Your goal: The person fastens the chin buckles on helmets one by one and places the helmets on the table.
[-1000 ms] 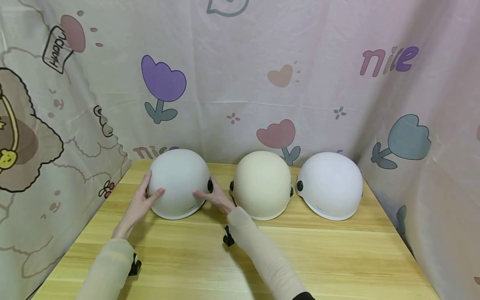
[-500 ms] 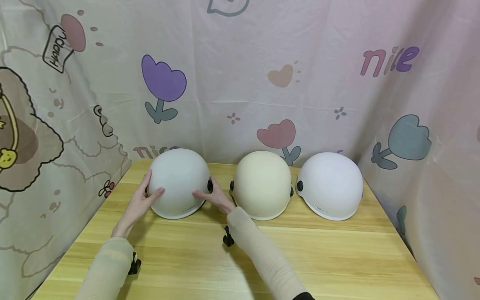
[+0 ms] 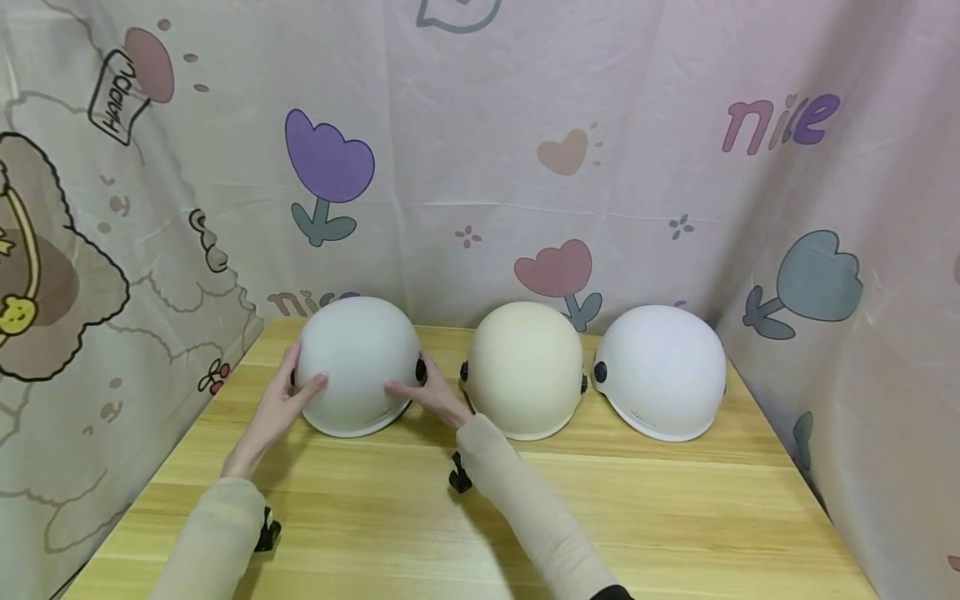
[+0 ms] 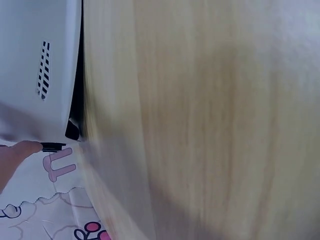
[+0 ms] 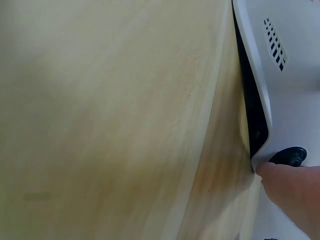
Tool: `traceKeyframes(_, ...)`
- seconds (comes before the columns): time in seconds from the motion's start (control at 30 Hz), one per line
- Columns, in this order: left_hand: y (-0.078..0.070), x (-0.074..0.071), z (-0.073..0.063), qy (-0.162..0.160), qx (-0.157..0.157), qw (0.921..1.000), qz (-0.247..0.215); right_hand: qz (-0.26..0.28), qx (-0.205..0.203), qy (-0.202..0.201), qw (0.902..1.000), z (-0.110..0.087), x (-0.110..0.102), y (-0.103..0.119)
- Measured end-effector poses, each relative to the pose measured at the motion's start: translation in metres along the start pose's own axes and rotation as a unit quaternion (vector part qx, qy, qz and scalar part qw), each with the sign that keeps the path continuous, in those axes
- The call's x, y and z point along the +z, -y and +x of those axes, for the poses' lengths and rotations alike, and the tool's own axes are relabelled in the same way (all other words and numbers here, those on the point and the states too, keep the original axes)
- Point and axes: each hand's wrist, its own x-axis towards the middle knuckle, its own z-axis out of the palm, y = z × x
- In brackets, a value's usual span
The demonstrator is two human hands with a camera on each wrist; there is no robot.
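Note:
A pale grey-white helmet (image 3: 360,362) stands dome-up at the left of a row on the wooden table (image 3: 420,533). My left hand (image 3: 279,407) holds its left side, thumb on the front of the shell and fingers mostly hidden behind. On the opposite side my right hand (image 3: 435,395) grips it, thumb on the shell by the black round side fitting (image 5: 290,156). Vent slots show near the helmet's rim (image 4: 70,95) in the left wrist view. A fingertip (image 4: 27,148) touches a black part at the side there. The rim's underside is dark.
A cream helmet (image 3: 527,371) stands close to the right of my right hand. Farther right is a white helmet (image 3: 662,371). A patterned cloth (image 3: 465,167) hangs behind the table and along both sides. Each sleeve carries a small black camera mount (image 3: 460,473).

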Motion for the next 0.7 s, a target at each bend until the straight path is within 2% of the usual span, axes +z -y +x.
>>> traceKeyframes(0.37, -0.011, 0.002, -0.007, -0.042, -0.011, 0.9978, 0.049, -0.042, 0.002, -0.025, 0.9988, -0.010, 0.001, 0.007)
traceKeyframes(0.7, -0.025, 0.008, -0.016, -0.056, -0.037, 0.9950, 0.074, -0.032, -0.011, -0.017, 0.9993, -0.024, -0.003, 0.016)
